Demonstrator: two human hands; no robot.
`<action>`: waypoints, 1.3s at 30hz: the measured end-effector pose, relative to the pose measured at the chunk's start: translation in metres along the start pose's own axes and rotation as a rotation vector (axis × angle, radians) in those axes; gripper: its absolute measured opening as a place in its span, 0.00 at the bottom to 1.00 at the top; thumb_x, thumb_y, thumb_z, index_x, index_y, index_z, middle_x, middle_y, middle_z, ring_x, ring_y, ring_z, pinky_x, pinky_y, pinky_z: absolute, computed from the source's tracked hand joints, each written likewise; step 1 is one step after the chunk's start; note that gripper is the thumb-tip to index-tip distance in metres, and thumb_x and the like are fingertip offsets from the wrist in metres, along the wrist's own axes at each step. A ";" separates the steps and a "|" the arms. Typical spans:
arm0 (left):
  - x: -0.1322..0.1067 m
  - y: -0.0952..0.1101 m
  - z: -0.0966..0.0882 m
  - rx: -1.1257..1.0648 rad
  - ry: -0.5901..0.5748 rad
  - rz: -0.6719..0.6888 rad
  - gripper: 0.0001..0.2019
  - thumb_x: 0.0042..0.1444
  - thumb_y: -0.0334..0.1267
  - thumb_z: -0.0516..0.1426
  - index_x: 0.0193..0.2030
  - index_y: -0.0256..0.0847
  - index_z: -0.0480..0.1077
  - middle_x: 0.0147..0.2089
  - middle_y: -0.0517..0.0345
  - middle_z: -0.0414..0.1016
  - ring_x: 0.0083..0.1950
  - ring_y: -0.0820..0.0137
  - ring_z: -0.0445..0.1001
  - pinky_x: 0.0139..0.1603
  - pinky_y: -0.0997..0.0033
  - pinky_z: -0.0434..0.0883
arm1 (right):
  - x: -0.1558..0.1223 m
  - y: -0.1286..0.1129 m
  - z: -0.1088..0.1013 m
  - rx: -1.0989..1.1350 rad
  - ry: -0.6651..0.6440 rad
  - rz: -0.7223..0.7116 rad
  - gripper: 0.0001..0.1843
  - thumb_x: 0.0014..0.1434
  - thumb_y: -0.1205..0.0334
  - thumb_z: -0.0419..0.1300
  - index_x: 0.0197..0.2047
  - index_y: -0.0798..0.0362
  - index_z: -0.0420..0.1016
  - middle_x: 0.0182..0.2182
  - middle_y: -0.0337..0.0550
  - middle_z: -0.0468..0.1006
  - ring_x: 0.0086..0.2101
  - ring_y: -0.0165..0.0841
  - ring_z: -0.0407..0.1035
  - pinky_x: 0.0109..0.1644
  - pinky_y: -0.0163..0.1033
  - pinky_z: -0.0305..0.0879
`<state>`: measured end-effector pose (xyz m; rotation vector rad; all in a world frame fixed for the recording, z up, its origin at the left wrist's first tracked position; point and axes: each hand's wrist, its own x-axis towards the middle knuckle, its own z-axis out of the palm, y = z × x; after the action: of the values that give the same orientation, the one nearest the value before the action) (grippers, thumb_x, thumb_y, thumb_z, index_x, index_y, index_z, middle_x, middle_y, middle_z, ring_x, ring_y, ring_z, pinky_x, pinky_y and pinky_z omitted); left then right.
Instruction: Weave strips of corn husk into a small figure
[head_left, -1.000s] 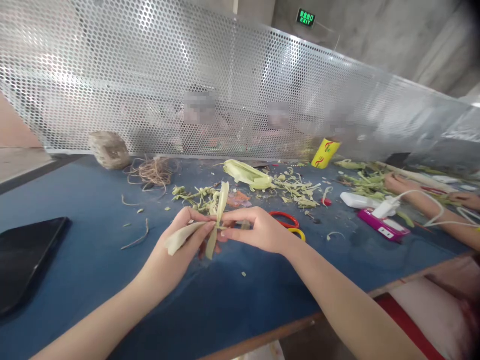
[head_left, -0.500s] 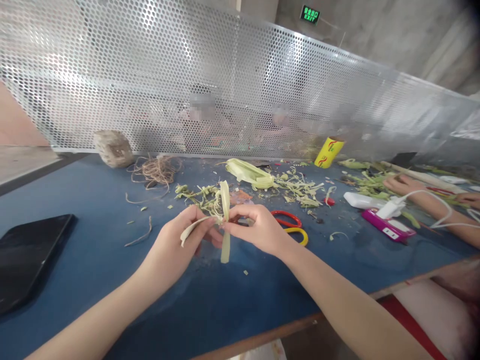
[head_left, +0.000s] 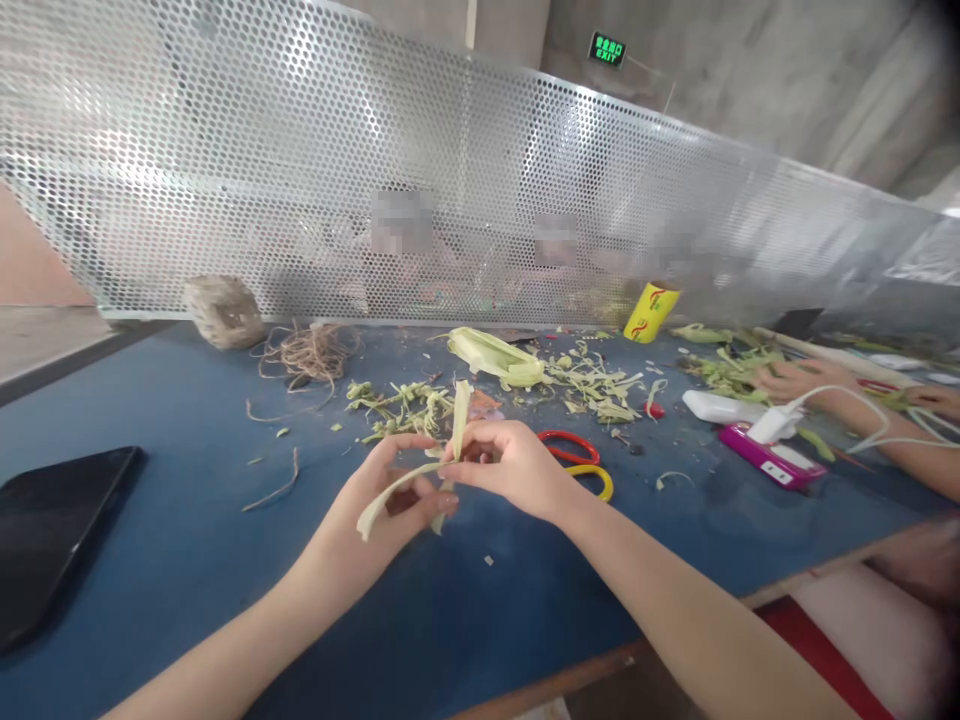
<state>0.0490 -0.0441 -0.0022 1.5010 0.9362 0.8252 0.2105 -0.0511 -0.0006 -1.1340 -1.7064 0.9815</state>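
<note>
Both my hands meet over the blue table (head_left: 187,560) and hold pale green leaf strips (head_left: 459,418). My left hand (head_left: 379,510) curls its fingers around one strip that bends down to the left. My right hand (head_left: 510,465) pinches the crossing of the strips, with one strip standing up from its fingertips. Red and yellow scissor handles (head_left: 577,462) lie on the table just right of my right hand.
A dark tablet (head_left: 52,520) lies at the left. Twine (head_left: 307,352) and a block (head_left: 223,310) sit by the perforated metal screen (head_left: 300,180). Leaf scraps (head_left: 592,380), a yellow tube (head_left: 645,312) and a pink phone (head_left: 765,458) lie to the right, near another person's arms (head_left: 862,410).
My left hand has turned and dropped a little, and the strip it holds now bends lower left. The upright strip has shifted slightly right. The view has tipped a bit.
</note>
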 end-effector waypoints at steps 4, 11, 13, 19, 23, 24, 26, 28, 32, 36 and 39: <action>0.001 -0.003 0.001 0.004 0.022 0.046 0.22 0.43 0.36 0.60 0.44 0.42 0.56 0.18 0.72 0.64 0.22 0.76 0.66 0.25 0.79 0.64 | 0.003 0.004 0.001 0.149 0.006 0.033 0.09 0.47 0.58 0.62 0.29 0.55 0.70 0.22 0.35 0.67 0.23 0.24 0.59 0.27 0.31 0.56; 0.002 0.001 0.000 0.134 0.029 0.099 0.08 0.45 0.37 0.58 0.33 0.41 0.64 0.19 0.67 0.66 0.23 0.74 0.67 0.26 0.76 0.65 | 0.006 0.007 0.000 0.196 0.019 0.018 0.13 0.44 0.54 0.63 0.27 0.55 0.69 0.21 0.34 0.65 0.21 0.23 0.57 0.25 0.31 0.54; 0.002 0.001 -0.003 0.209 0.021 0.119 0.07 0.45 0.40 0.58 0.24 0.41 0.65 0.22 0.62 0.68 0.24 0.73 0.67 0.25 0.75 0.66 | 0.007 0.008 0.000 0.177 0.035 0.009 0.14 0.43 0.54 0.64 0.27 0.55 0.70 0.21 0.34 0.66 0.22 0.24 0.59 0.26 0.31 0.56; 0.001 -0.003 -0.010 0.283 -0.030 0.114 0.11 0.44 0.44 0.59 0.35 0.44 0.68 0.25 0.60 0.73 0.27 0.67 0.73 0.27 0.73 0.69 | 0.005 0.005 0.001 0.113 -0.044 -0.039 0.11 0.47 0.56 0.61 0.31 0.54 0.74 0.25 0.37 0.70 0.26 0.26 0.62 0.30 0.32 0.59; 0.002 -0.003 -0.009 0.333 0.008 0.074 0.21 0.41 0.45 0.60 0.42 0.45 0.63 0.22 0.64 0.74 0.23 0.70 0.71 0.25 0.76 0.68 | 0.002 0.004 0.003 0.124 -0.089 0.004 0.10 0.49 0.57 0.60 0.32 0.54 0.74 0.25 0.37 0.71 0.26 0.27 0.64 0.31 0.33 0.60; 0.003 -0.003 -0.010 0.384 0.036 0.069 0.19 0.42 0.46 0.60 0.41 0.44 0.64 0.22 0.64 0.74 0.21 0.71 0.69 0.23 0.76 0.67 | 0.002 0.004 0.003 0.146 -0.093 0.008 0.10 0.49 0.57 0.60 0.32 0.54 0.75 0.24 0.37 0.71 0.26 0.26 0.64 0.30 0.33 0.60; 0.003 -0.003 -0.012 0.448 0.070 0.061 0.17 0.45 0.49 0.56 0.41 0.44 0.67 0.22 0.63 0.74 0.20 0.71 0.67 0.20 0.77 0.65 | 0.002 0.004 0.003 0.195 -0.104 -0.002 0.10 0.50 0.57 0.59 0.32 0.54 0.75 0.23 0.37 0.70 0.25 0.26 0.64 0.30 0.33 0.60; 0.004 -0.003 -0.013 0.471 0.078 0.077 0.18 0.48 0.50 0.54 0.43 0.43 0.68 0.27 0.60 0.76 0.23 0.70 0.69 0.22 0.76 0.67 | 0.003 0.005 0.004 0.205 -0.079 -0.032 0.10 0.51 0.57 0.59 0.32 0.53 0.77 0.25 0.38 0.70 0.27 0.26 0.64 0.32 0.33 0.60; 0.005 -0.005 -0.015 0.484 0.103 0.190 0.18 0.47 0.48 0.56 0.44 0.43 0.71 0.43 0.56 0.77 0.40 0.63 0.74 0.39 0.73 0.70 | 0.004 0.007 0.006 0.138 0.050 -0.013 0.10 0.48 0.57 0.61 0.32 0.51 0.78 0.28 0.39 0.66 0.27 0.25 0.60 0.30 0.33 0.59; 0.005 -0.003 -0.014 0.412 0.079 0.224 0.14 0.47 0.44 0.57 0.40 0.45 0.74 0.41 0.58 0.78 0.40 0.62 0.74 0.39 0.72 0.71 | 0.004 0.009 0.011 0.237 0.029 0.032 0.12 0.46 0.56 0.62 0.35 0.51 0.78 0.28 0.38 0.65 0.24 0.23 0.57 0.28 0.33 0.58; 0.004 0.000 -0.013 0.359 0.096 0.193 0.09 0.45 0.42 0.58 0.33 0.46 0.76 0.36 0.59 0.79 0.36 0.64 0.76 0.35 0.74 0.72 | 0.004 0.010 0.013 0.287 0.047 0.010 0.09 0.45 0.57 0.63 0.31 0.51 0.78 0.26 0.37 0.66 0.26 0.25 0.59 0.31 0.34 0.60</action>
<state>0.0391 -0.0347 -0.0005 1.8982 1.0628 0.9069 0.2007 -0.0464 -0.0129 -0.9697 -1.4680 1.1552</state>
